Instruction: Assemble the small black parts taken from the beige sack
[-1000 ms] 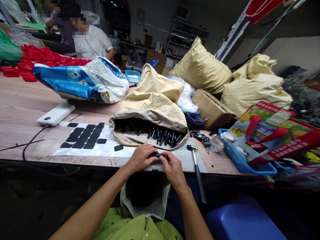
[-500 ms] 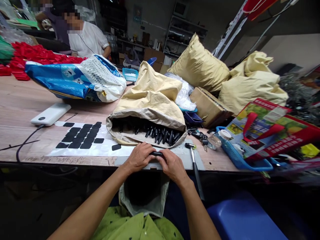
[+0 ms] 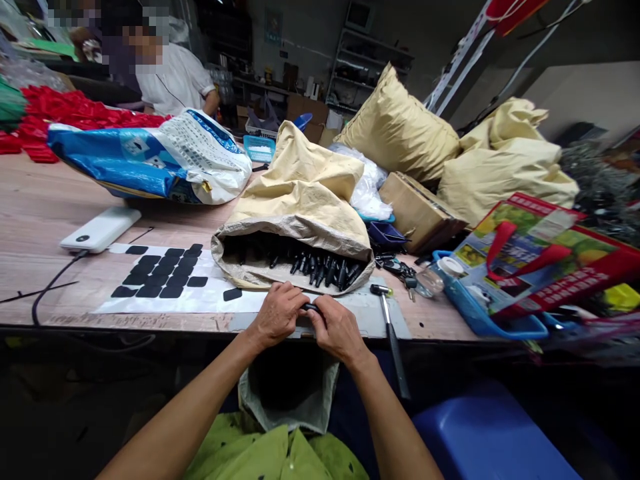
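My left hand (image 3: 277, 313) and my right hand (image 3: 338, 328) meet at the table's front edge over a grey metal plate (image 3: 373, 319). Both are closed on one small black plastic part (image 3: 312, 308), pinched between their fingertips. Just behind them lies an open tan paper sack (image 3: 300, 207) on its side, with several similar black parts (image 3: 320, 268) spilling from its mouth. Left of my hands, a white sheet (image 3: 165, 293) carries several black rectangular pads (image 3: 163, 273).
A hammer (image 3: 390, 333) lies right of my hands, its handle over the table edge. A white power bank (image 3: 100, 229) with a cable sits at left. A grey bag (image 3: 290, 393) hangs below the edge. A person in white sits far left. Sacks, a cardboard box and a blue basket crowd the right.
My hands have drawn closer together around the black part. The right fingers now curl over it more. The view shifted slightly.
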